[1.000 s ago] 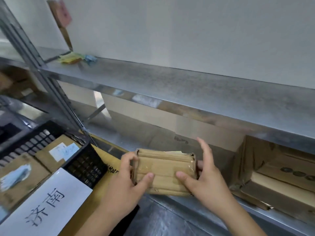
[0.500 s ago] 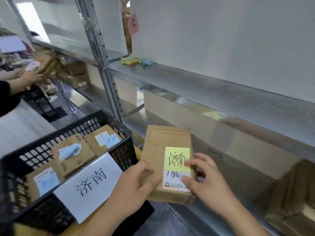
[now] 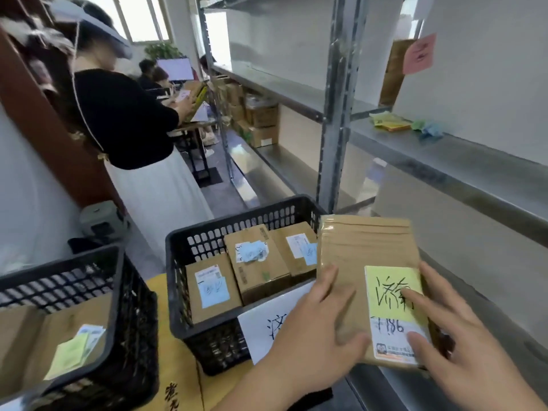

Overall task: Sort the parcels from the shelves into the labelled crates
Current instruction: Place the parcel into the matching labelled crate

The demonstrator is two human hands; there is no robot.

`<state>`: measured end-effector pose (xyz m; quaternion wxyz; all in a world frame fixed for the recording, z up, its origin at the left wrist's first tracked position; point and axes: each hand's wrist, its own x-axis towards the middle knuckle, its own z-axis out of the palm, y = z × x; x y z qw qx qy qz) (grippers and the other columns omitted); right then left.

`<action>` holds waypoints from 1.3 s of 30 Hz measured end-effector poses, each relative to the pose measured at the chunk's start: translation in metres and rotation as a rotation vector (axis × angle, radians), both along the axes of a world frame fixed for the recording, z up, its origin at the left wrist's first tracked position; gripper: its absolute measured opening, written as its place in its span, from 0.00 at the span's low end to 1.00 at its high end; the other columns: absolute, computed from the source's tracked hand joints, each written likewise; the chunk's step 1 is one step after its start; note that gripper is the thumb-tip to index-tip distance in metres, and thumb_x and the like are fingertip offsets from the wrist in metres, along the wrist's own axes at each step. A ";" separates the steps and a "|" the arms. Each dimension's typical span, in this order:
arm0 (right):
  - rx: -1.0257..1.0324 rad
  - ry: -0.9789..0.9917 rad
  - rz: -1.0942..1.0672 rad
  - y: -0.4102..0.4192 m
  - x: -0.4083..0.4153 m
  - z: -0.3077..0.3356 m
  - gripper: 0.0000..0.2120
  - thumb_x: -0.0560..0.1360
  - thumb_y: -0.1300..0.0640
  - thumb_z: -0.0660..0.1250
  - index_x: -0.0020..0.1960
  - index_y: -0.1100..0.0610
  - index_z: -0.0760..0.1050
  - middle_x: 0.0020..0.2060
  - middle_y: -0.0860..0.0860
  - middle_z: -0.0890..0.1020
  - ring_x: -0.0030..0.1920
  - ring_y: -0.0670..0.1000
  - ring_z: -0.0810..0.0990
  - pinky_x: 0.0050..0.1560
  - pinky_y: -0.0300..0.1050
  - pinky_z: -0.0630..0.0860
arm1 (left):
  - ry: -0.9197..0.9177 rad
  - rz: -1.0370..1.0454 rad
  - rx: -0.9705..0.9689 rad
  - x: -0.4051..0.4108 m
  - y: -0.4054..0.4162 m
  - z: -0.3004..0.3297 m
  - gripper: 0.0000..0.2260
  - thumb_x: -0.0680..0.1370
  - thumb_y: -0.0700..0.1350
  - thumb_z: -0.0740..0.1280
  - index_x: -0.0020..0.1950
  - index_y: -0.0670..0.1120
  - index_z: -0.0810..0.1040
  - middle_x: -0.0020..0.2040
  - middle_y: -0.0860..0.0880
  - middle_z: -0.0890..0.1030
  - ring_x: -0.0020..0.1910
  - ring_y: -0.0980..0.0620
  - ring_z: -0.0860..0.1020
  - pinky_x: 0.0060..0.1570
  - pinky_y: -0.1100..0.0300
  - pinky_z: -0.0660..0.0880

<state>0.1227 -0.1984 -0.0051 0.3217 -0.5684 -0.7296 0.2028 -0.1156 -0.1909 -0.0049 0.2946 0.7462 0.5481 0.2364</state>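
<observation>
Brown cardboard fills my grip: a flat parcel (image 3: 364, 256) held face up between both hands, just above the front edge of the lower metal shelf (image 3: 480, 295). My left hand (image 3: 314, 330) lies on its left half, fingers spread and fairly straight on the top face, thumb near the bottom edge. My right hand (image 3: 456, 348) clasps the right side, forefinger and thumb pressing on the labels. Under that forefinger sits a yellow sticky note (image 3: 391, 292) with handwritten Chinese characters, partly covered; below it a white printed label (image 3: 391, 342) shows "186" in pen.

Just left of my left hand stands a black plastic crate (image 3: 207, 235), a white paper sign (image 3: 267, 324) on its near wall, with one handwritten character showing and the rest hidden by my wrist. Three brown boxes with white and blue stickers lie inside. Further left is a second black crate (image 3: 130, 295) with boxes too.

Beyond my right hand, crumpled notes (image 3: 394, 123) lie on the upper shelf and a pink note (image 3: 419, 53) hangs above. Far off to the left, a person in a black top (image 3: 118, 114) stands.
</observation>
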 end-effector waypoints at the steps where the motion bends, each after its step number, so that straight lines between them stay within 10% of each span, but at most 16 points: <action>1: 0.008 -0.023 0.013 0.009 -0.015 0.004 0.27 0.73 0.57 0.75 0.66 0.36 0.73 0.77 0.27 0.58 0.71 0.25 0.59 0.64 0.28 0.67 | -0.007 0.019 0.017 -0.014 0.004 0.002 0.34 0.78 0.63 0.66 0.81 0.60 0.57 0.77 0.73 0.37 0.78 0.65 0.47 0.74 0.63 0.53; 4: 0.021 -0.112 0.082 0.041 -0.062 0.017 0.29 0.74 0.57 0.74 0.70 0.37 0.70 0.77 0.25 0.54 0.71 0.23 0.55 0.63 0.44 0.70 | -0.029 0.109 0.058 -0.061 0.017 0.008 0.31 0.79 0.63 0.64 0.80 0.60 0.58 0.77 0.73 0.38 0.79 0.62 0.49 0.76 0.60 0.53; 17: -0.178 -0.263 0.587 0.172 -0.272 -0.017 0.29 0.80 0.52 0.65 0.80 0.45 0.63 0.76 0.25 0.51 0.76 0.33 0.55 0.79 0.44 0.59 | 0.007 0.461 0.015 -0.250 0.061 -0.026 0.32 0.77 0.59 0.71 0.79 0.54 0.65 0.80 0.65 0.49 0.77 0.62 0.57 0.69 0.67 0.55; 31: -0.376 -0.333 0.776 0.252 -0.305 -0.068 0.30 0.75 0.49 0.69 0.76 0.43 0.68 0.77 0.33 0.54 0.61 0.41 0.77 0.60 0.37 0.72 | 0.270 0.586 -0.269 -0.247 0.101 -0.065 0.33 0.79 0.62 0.63 0.80 0.55 0.55 0.82 0.56 0.46 0.75 0.46 0.66 0.71 0.51 0.68; 39: -0.378 -0.228 0.885 0.260 -0.309 -0.082 0.30 0.74 0.48 0.70 0.75 0.45 0.68 0.75 0.34 0.55 0.67 0.43 0.71 0.65 0.39 0.70 | 0.292 0.725 -0.340 -0.227 0.106 -0.058 0.33 0.76 0.55 0.67 0.79 0.54 0.59 0.83 0.55 0.48 0.74 0.49 0.68 0.69 0.55 0.69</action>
